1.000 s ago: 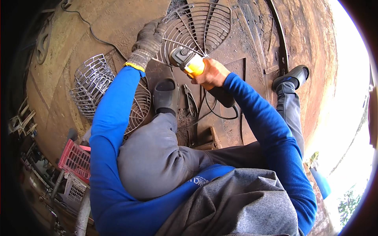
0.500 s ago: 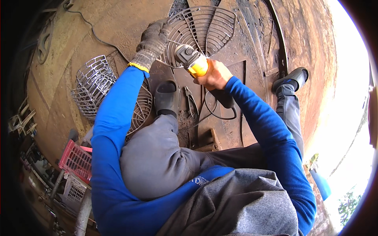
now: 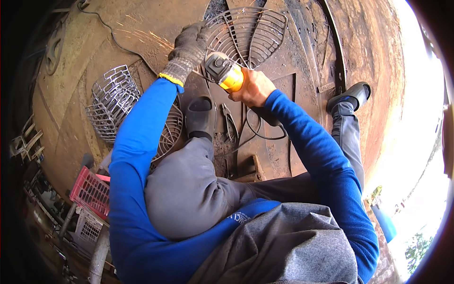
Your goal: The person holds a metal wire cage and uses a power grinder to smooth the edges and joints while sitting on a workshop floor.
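Note:
My left hand (image 3: 187, 51), in a grey knit glove with a yellow cuff, is closed on the left edge of a round wire grille (image 3: 256, 38) with curved bars. My bare right hand (image 3: 256, 89) is wrapped round the body of a yellow angle grinder (image 3: 231, 79). The grinder's grey head lies against the near left edge of the grille, close to the glove. Its disc is mostly hidden, so the exact contact point does not show. Orange sparks (image 3: 150, 38) streak away left beyond the glove.
Bent metal wire frames (image 3: 112, 102) are stacked at left, beside another round grille (image 3: 171, 131). Pliers (image 3: 230, 122) and a black cord (image 3: 267, 137) lie between my feet. A red plastic basket (image 3: 91, 191) stands at lower left. A long dark metal strip (image 3: 338, 57) lies at right.
Sparks have appeared to the left of the glove. The grinder and my right hand have shifted slightly left, and its head has turned. The grille has moved slightly right.

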Motion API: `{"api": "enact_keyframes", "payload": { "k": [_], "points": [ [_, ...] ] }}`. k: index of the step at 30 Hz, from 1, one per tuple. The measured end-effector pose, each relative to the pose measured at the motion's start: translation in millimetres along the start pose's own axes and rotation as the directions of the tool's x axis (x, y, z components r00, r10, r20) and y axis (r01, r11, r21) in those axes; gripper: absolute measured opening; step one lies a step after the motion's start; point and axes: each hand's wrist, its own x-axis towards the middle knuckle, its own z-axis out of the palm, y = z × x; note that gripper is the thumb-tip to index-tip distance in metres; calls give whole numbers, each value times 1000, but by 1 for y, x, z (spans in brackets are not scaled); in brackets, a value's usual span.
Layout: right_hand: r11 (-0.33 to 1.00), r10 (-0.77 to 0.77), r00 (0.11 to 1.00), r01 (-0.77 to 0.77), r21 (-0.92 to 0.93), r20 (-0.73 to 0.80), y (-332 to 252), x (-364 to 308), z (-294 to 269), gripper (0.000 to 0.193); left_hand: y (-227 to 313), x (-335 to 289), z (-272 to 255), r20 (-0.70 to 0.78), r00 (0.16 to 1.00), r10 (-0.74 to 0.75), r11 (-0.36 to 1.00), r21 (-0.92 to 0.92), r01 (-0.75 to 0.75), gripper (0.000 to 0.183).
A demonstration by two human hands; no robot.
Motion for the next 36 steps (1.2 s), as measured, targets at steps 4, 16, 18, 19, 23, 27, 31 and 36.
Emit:
{"api": "enact_keyframes", "payload": {
  "k": [4, 16, 18, 19, 23, 27, 31, 36],
  "points": [
    [998, -42, 994, 47, -51, 102, 2, -2, -10, 54, 8, 5, 1, -14, 1000, 23, 999, 25, -22, 43],
    [999, 29, 991, -31, 13, 130, 21, -9, -9, 59, 5, 4, -1, -22, 999, 27, 996, 84, -25, 46],
    [996, 84, 992, -84, -1, 99, 24, -8, -8, 59, 1, 4, 0, -8, 1000, -13, 997, 78, 14, 47],
    [997, 77, 994, -77, -3, 81, 25, -7, -8, 59, -1, 3, 0, -13, 1000, 4, 998, 58, -3, 48],
    [995, 85, 993, -89, 43, 83, 26, -10, -15, 59, -6, 4, 0, -12, 1000, 9, 1000, 22, -9, 49],
    [998, 46, 994, -50, 37, 100, 19, -9, -21, 59, -8, 6, -1, 40, 998, -50, 990, 131, 44, 49],
    [997, 36, 993, -44, 70, 111, 8, -6, -18, 60, -3, 6, -1, 3, 998, 61, 993, 104, -61, 49],
    [1000, 9, 996, -11, 16, 84, -3, -4, -13, 57, 11, 3, -1, -15, 1000, 24, 998, 59, -23, 48]
  ]
}}
